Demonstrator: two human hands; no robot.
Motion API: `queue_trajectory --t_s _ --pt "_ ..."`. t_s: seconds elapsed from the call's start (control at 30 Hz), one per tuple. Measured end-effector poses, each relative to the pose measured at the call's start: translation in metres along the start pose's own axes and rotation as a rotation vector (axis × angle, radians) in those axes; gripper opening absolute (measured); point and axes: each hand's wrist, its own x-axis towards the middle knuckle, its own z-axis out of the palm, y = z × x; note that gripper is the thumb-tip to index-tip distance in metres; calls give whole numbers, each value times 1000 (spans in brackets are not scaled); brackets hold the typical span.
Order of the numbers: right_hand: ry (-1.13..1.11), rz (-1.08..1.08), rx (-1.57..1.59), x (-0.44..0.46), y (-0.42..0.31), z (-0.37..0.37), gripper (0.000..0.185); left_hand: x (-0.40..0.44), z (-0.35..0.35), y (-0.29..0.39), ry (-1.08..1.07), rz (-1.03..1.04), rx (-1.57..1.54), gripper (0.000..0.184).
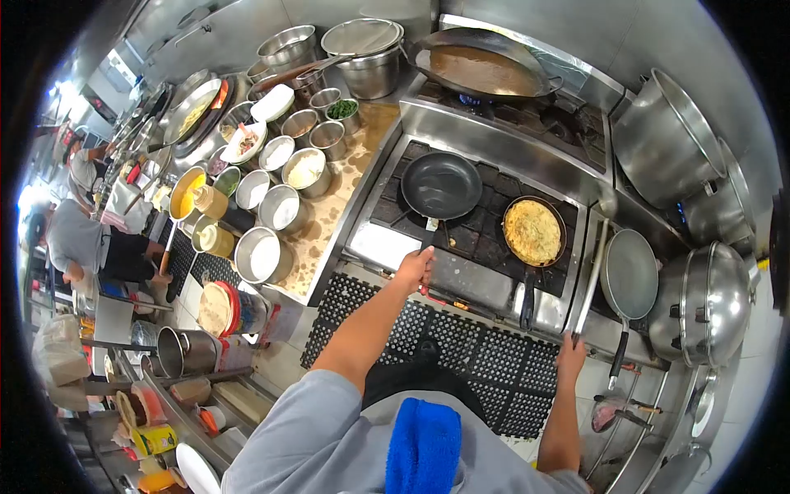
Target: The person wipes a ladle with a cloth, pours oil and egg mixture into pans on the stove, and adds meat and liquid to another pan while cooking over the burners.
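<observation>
My left hand (415, 269) is closed round the handle of a black frying pan (442, 185), which sits on the left front burner. No food shows in that pan. To its right, a second frying pan holds a round yellow omelette-like cake (534, 232), browned in spots; its dark handle (527, 305) points towards me, untouched. My right hand (570, 356) is closed on the dark end of a long, narrow metal utensil (591, 284), which slants up along the stove's right side. I cannot make out the utensil's far end. A grey frying pan (629, 276) lies just right of it.
A wok of brown liquid (481, 70) stands on the back burner over a blue flame. Metal containers of ingredients (280, 206) crowd the counter at left. Large steel pots (668, 132) stand at right. A co-worker (86, 239) is at far left. A black mat (485, 370) covers the floor.
</observation>
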Motion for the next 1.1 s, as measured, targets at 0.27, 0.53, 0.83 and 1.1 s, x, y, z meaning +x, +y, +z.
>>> queue_trajectory --t_s 0.27,0.53,0.83,1.1 --pt "-236 101 532 -104 -123 -36 29 -7 -14 7 -41 89 -73 30" --pt "-222 -49 718 -144 -186 -7 31 -12 -23 10 -84 0 -106 31" --pt "-258 -113 532 -180 -207 2 30 -22 -44 19 -106 -59 -17 39" --pt "-555 -911 -488 -196 -166 -6 41 -42 -171 -84 -121 -113 466 43"
